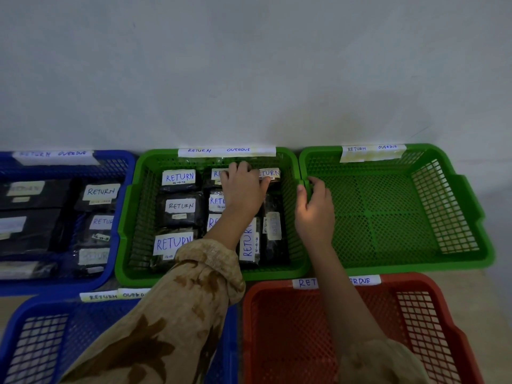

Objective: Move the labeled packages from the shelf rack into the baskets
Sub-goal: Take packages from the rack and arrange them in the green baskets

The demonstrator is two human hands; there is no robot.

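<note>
The green baskets (388, 217), the blue baskets (69, 162) at the left of the frame and the red basket (277, 328) at lower right are moulded plastic mesh with smooth, faintly shiny rims. The packages (171, 223) are wrapped in crinkled, glossy black film, probably plastic, though the light is dim. Their labels (178, 177) and the rim strips (227, 151) are matt white paper. The sleeve (171, 314) is soft cloth, mottled tan. The wall (249, 65) is smooth and matt.

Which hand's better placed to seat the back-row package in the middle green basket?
Left. The left hand lies on the back-row packages inside the middle green basket; the right hand grips the rim of the right green basket, outside it.
</note>
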